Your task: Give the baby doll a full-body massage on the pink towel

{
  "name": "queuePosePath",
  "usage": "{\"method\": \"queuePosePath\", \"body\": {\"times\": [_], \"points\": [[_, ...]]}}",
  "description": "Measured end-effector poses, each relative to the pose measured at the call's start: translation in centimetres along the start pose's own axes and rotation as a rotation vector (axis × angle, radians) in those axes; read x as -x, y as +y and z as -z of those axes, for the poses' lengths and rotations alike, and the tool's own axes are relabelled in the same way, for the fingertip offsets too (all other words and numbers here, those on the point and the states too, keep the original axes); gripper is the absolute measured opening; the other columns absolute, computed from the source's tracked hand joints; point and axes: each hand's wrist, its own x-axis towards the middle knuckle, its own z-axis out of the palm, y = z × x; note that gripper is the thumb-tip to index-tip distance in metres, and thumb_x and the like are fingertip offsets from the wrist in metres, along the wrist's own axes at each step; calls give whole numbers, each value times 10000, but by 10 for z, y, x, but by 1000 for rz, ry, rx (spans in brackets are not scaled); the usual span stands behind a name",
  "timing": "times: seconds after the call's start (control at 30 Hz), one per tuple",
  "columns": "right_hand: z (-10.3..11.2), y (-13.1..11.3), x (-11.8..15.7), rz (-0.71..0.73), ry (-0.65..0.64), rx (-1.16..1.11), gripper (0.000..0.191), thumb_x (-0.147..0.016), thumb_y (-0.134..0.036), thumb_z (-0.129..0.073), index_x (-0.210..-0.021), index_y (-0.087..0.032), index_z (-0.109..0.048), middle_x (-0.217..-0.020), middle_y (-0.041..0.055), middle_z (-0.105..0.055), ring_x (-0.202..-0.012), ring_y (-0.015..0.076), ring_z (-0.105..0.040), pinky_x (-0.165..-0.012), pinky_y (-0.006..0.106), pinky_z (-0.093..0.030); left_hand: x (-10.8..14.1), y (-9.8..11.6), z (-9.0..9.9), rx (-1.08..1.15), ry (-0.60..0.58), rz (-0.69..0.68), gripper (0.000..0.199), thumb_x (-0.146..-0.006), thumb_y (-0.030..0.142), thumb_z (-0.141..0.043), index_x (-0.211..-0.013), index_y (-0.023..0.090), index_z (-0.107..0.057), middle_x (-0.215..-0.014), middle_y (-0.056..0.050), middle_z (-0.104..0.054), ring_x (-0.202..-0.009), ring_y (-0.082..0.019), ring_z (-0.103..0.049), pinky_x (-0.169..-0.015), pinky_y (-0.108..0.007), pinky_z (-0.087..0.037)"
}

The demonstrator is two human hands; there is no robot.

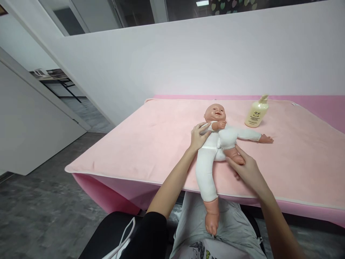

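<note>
Doll's leg (233,155) in right hand (248,170) (left hand (198,136) on torso (211,141))

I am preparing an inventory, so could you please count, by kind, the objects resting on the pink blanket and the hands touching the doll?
Doll: 1
Pump bottle: 1
Left hand and right hand: 2
Total: 4

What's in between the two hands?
In the head view, the doll's white cloth body lies between the left hand and the right hand, along with part of its bent leg.
</note>
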Motion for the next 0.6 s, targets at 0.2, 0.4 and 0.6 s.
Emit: {"method": "queuePosePath", "body": {"times": [0.2, 0.4, 0.6], "points": [[-3, 11, 29, -11, 89, 92, 695, -740, -480, -553, -1347, -174, -408, -567, -19, -587, -431, 131, -503, -431, 225, -443, -1, -4, -2, 47, 27, 25, 358, -789, 292, -593, -1144, 249, -610, -1177, -48, -597, -1113, -194, -519, -992, -342, -386], [-1, 20, 110, 54, 200, 274, 676, -742, -478, -560, -1315, -147, -423, -598, -7, -614, -485, 135, -535, -532, 220, -477, -1, -7, -5, 135, 190, 306, 564, -832, 393, -510, -1344, 194, -381, -1269, -100, -537, -1169, -214, -495, -983, -349, -381], [-3, 15, 82, 169, 236, 337, 623, -777, -470, -523, -1295, -132, -446, -577, -10, -592, -471, 125, -511, -519, 213, -446, 0, -3, -1, 108, 170, 208, 504, -863, 390, -456, -1326, 198, -410, -1261, -91, -542, -1167, -207, -491, -981, -340, -376]]}}
